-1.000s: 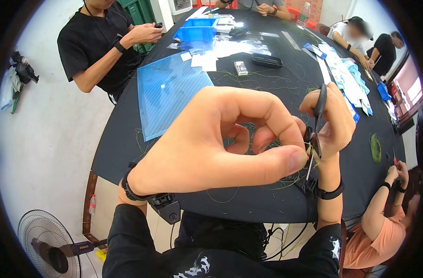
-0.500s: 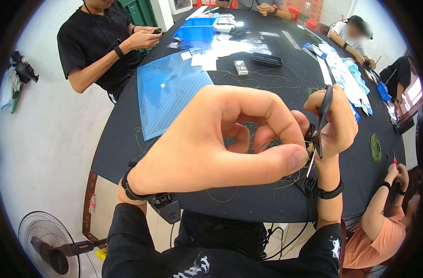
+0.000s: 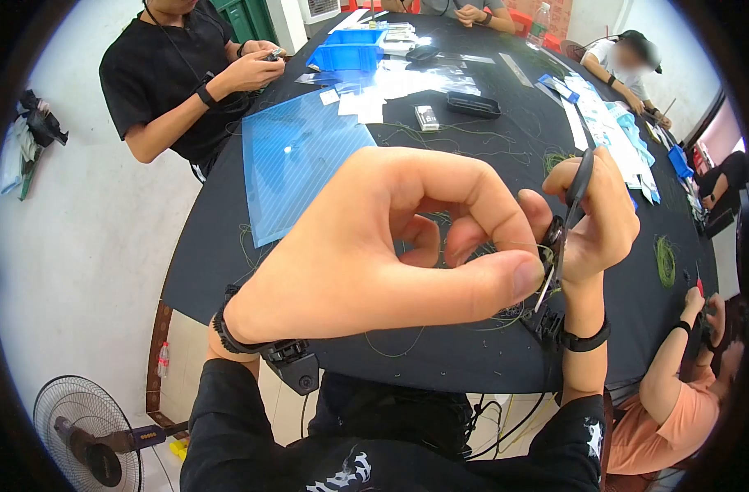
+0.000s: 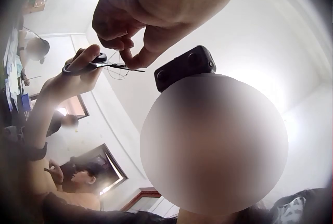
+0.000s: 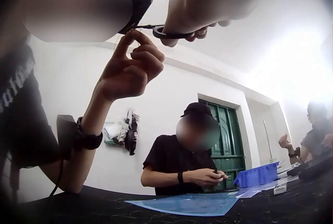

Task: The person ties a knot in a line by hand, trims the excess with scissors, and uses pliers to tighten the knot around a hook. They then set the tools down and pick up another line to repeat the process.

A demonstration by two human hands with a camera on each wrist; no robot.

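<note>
In the head view the left hand (image 3: 383,246) pinches a thin green cord between thumb and index finger, other fingers curled. The right hand (image 3: 604,217) grips black-handled scissors (image 3: 577,189), its fingers in the handles, with the blades beside the left thumb tip. The left wrist view shows the scissors (image 4: 82,69) with blades against thin looping strands just below the left fingertips. In the right wrist view the blades reach to the left hand's (image 5: 127,73) pinched fingertips. Whether the blades touch the cord is too small to tell.
The black table (image 3: 465,361) holds a blue translucent folder (image 3: 288,164), a blue bin (image 3: 346,56), a black tray (image 3: 473,107), a small box (image 3: 426,119), papers, loose green cord and a green coil (image 3: 665,262). Several people sit around it; a fan (image 3: 87,435) stands at lower left.
The right hand and scissors have shifted slightly right, and the blades have tilted a little lower. The left hand has barely moved. At the far right, a standing person has moved toward the edge.
</note>
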